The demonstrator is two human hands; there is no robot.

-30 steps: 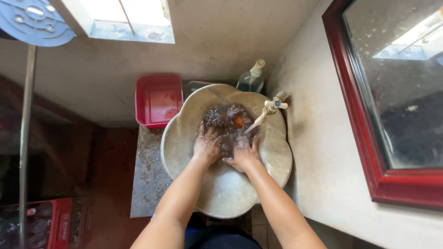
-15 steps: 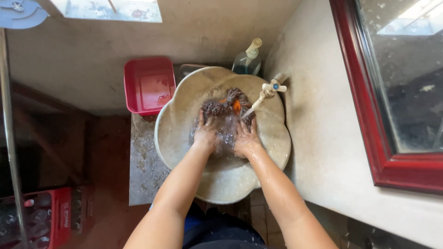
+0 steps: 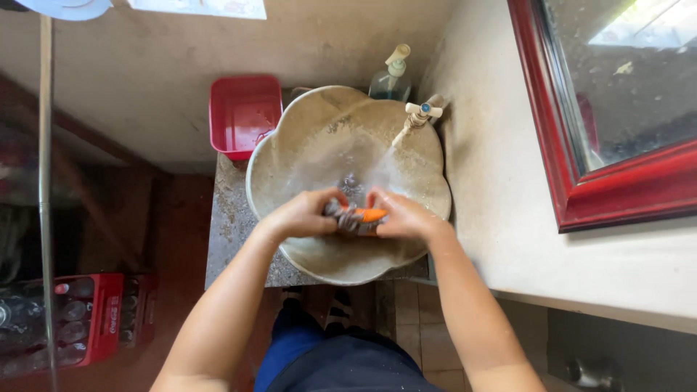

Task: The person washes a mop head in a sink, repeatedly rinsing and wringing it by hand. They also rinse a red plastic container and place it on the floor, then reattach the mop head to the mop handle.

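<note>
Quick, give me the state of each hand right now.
Left hand: closed on the grey end of the wet cloth.
Right hand: closed on the cloth's orange end, over the basin.

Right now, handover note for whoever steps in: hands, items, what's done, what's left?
Left hand: closed on one end of the wet grey-and-orange cloth, over the basin.
Right hand: closed on the other end; the cloth looks twisted between the two hands.
Stone basin: tap running, the stream falls into the bowl just behind the cloth.
Soap bottle stands behind the basin; red tub sits at its left.
Done: cloth is soaked.
Left: probably finish wringing; tap not yet shut off.
</note>
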